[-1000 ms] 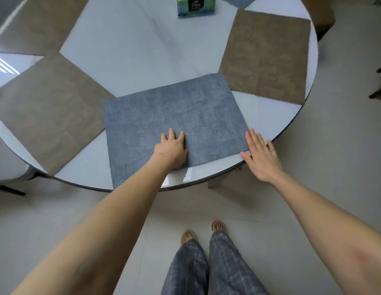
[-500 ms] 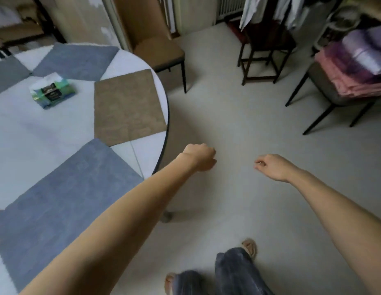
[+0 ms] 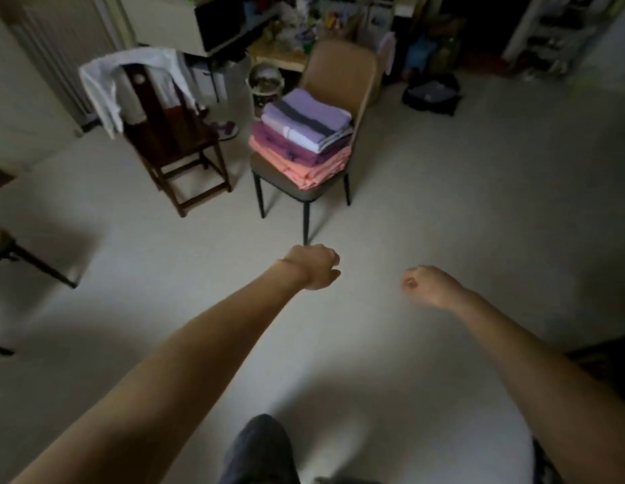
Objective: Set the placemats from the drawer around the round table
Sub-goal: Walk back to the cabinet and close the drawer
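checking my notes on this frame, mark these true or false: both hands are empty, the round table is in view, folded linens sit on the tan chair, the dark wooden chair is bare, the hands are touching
1. Both hands are empty: true. The left hand and the right hand are loosely curled over the floor and hold nothing.
2. The round table is in view: false. No table or placemat shows in the head view.
3. Folded linens sit on the tan chair: true. A stack of folded linens rests on the seat of the tan chair.
4. The dark wooden chair is bare: false. A white cloth hangs over the back of the dark wooden chair.
5. The hands are touching: false. They are apart, with floor between them.
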Tool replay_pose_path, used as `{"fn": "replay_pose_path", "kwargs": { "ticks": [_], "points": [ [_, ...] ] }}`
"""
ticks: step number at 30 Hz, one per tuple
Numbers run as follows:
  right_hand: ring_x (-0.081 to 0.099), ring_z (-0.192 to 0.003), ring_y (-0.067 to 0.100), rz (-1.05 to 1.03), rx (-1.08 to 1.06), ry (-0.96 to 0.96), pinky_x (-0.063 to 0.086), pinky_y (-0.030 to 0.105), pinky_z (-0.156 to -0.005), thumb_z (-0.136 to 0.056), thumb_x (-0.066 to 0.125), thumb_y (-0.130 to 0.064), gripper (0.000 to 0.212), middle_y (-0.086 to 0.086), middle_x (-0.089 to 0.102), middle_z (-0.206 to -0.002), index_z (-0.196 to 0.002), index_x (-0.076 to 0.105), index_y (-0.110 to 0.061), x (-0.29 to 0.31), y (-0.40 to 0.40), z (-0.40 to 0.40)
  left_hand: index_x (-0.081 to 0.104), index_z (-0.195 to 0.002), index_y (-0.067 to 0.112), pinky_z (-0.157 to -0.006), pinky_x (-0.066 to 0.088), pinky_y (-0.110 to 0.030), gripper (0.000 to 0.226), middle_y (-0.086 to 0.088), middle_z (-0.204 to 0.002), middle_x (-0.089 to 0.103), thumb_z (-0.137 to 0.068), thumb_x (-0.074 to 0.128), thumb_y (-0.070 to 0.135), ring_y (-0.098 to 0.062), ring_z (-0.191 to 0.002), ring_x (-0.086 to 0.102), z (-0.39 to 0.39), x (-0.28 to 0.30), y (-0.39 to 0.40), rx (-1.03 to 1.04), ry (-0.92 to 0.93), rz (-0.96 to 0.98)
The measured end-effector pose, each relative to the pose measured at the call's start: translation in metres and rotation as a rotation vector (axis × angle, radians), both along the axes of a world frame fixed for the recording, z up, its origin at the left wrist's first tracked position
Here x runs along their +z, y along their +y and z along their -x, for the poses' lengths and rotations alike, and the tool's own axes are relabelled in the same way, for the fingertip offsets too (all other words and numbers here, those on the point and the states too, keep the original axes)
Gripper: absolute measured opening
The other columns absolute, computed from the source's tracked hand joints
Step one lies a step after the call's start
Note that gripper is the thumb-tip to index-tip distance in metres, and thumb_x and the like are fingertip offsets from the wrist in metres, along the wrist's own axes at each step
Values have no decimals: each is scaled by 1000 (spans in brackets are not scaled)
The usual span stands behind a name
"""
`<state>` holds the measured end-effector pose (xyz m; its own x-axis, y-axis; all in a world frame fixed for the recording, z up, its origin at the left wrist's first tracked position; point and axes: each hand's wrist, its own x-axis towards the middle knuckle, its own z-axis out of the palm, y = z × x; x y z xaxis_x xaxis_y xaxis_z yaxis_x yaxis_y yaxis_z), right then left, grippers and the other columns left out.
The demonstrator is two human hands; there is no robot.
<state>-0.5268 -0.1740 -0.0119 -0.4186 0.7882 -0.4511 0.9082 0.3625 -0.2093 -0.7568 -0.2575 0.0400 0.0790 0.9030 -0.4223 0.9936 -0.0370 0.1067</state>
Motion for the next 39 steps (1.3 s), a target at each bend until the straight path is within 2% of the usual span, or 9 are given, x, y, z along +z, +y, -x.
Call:
{"fn": "replay_pose_path", "kwargs": {
  "ticks": [4,8,13,19,23,25,30,36,39],
  "points": [
    [54,-86,20,20,-163,-34,43,31,-76,-92,45,-21,29,1,52,-84,-63,46,-23,-8,64,-34,42,-143,21,-98,41,-36,46,-4,-139,51,-102,34,39,-26,-125,49,-31,-6,120,-237,23,24],
    [57,-107,29,-19,-415,-13,45,33,-88,-98,39,-23,32,15,60,-116,-108,62,-3,-5,116,-64,40,-145,20,-102,38,-37,47,-6,-146,44,-102,32,39,-26,-130,46,-70,-5,228,-496,75,35],
    [53,-117,26,-71,-795,39,42,34,-96,-100,39,-31,36,8,57,-128,-124,57,-11,12,136,-115,52,-132,14,-94,43,-38,41,-8,-133,54,-101,35,35,-29,-119,54,-152,1,337,-814,79,16],
    [59,-110,34,-89,-1585,396,48,40,-95,-96,48,-25,33,18,63,-118,-117,63,-3,8,111,-214,60,-120,17,-93,43,-37,34,-3,-129,57,-97,42,35,-27,-118,54,-304,-22,377,-1042,-32,35],
    [64,-86,31,-302,-2232,1104,58,37,-73,-99,46,-33,31,16,66,-103,-110,58,-7,-3,85,-279,61,-118,11,-98,45,-37,36,-7,-124,61,-97,44,35,-28,-115,56,-406,-47,372,-1003,-178,169],
    [63,-86,32,-374,-2432,1317,55,42,-79,-98,44,-39,34,17,63,-101,-109,53,-8,-8,71,-307,61,-115,4,-95,44,-35,37,-13,-120,62,-98,46,32,-29,-112,57,-450,-50,365,-1000,-214,257],
    [51,-63,24,-562,-2696,1445,51,41,-80,-99,38,-30,28,11,50,-80,-111,52,-9,-17,50,-373,51,-132,3,-101,44,-36,43,-14,-135,53,-100,47,31,-31,-121,52,-548,-53,342,-731,-472,461],
    [50,-64,21,-646,-2983,1475,53,25,-61,-98,41,-28,18,11,53,-93,-97,49,-11,-48,47,-423,37,-142,13,-92,51,-40,50,-11,-142,44,-99,48,35,-32,-125,50,-631,-87,325,-96,-712,867],
    [60,-88,27,-822,-3064,1765,52,39,-93,-96,43,-41,29,13,57,-99,-102,48,-13,-64,55,-439,37,-140,15,-99,47,-42,48,-16,-139,47,-99,47,38,-34,-125,50,-657,-107,323,119,-758,1003]
  ]
}}
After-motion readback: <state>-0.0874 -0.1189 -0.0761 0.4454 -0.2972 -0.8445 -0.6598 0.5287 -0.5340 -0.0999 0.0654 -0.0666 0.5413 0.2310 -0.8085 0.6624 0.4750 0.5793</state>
